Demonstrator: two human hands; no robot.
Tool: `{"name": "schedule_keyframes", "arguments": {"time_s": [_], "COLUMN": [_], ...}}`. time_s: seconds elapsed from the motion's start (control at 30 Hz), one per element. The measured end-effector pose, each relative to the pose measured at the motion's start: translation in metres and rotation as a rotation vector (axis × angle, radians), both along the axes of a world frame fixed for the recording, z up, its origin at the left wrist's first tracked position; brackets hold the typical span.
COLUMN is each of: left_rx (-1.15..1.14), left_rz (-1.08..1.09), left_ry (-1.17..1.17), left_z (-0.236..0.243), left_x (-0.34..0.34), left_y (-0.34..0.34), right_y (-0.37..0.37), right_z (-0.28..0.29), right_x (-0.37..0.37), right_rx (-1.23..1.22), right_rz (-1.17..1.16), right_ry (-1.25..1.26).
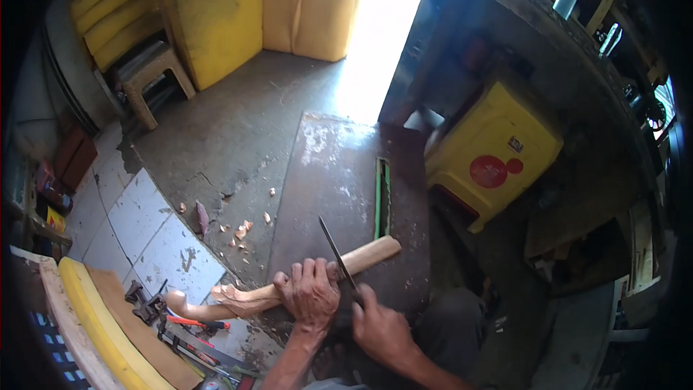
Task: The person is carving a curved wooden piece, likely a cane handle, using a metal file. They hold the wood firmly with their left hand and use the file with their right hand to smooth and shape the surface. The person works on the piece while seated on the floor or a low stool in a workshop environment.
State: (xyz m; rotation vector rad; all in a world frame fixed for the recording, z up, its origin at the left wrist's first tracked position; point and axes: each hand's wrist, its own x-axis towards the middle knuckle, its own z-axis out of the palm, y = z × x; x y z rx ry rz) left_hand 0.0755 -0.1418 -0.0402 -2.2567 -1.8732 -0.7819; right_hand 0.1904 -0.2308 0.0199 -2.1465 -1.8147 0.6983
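A pale wooden piece [375, 249], straight at its right end and carved into curves at its left, lies slanted across the dark work board [332, 173]. My left hand [310, 292] is closed over its middle, fingers curled round it. My right hand [379, 328] grips a long, narrow dark tool [333, 245], a file or blade, whose length crosses the wood just right of my left fingers; its handle is mostly hidden in my fist. A long slot [382, 195] edged in green runs along the board's right side.
Yellow stool [516, 137] leans at right; beige stool [151, 72] and yellow foam slabs [216, 22] stand at back left. Wood chips [244, 230] lie on the floor. Clamps [144, 303] and orange-handled tools [191, 321] are at lower left. A bright doorway [382, 22] is behind.
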Motion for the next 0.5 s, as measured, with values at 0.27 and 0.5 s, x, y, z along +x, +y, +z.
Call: {"name": "schedule_keyframes", "arguments": {"time_s": [0.27, 0.5], "left_rx": [-0.012, -0.023], "left_rz": [-0.014, -0.056], "left_ry": [0.007, -0.061], "left_z": [0.003, 0.005], "left_x": [0.0, 0.007], "left_y": [-0.005, -0.003], "right_y": [0.0, -0.002], "right_z": [-0.001, 0.001], "right_x": [0.002, -0.005], "right_rx": [-0.003, -0.093], "right_rz": [-0.022, -0.082], "right_ry": [0.066, 0.062]}}
